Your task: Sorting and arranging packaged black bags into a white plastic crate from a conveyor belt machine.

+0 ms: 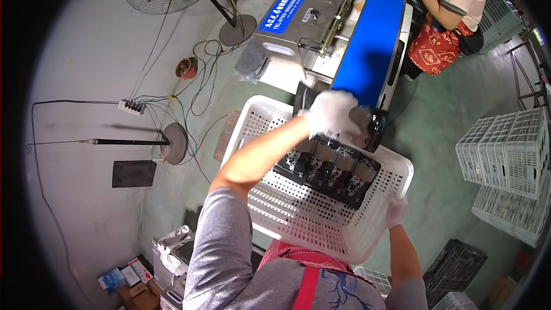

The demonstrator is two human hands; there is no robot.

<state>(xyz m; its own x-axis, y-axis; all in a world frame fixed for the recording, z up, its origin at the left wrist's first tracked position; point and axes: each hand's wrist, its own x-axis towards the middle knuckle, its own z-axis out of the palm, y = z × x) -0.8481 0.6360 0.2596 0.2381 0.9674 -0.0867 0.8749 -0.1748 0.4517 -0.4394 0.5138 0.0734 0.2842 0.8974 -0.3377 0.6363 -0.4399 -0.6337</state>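
Note:
My left hand [330, 114], in a white glove and blurred, is over a dark glossy plastic pack [373, 128] at the near end of a blue conveyor belt [370, 30]. Its fingers close on the pack, though their tips are partly hidden. With my right hand [396, 212], also gloved, I grip the right rim of a white perforated plastic basket [301, 206], which is tilted in front of my body. Several black printed packs with clear windows [331, 165] lie side by side in the basket's far part.
Beside the belt stands a steel machine [297, 21] bearing a blue label. A co-worker in a red apron [434, 49] stands at the belt's far right. Stacked white crates [501, 155] are on the right. Cables [200, 82] and fan stands [174, 143] occupy the left floor.

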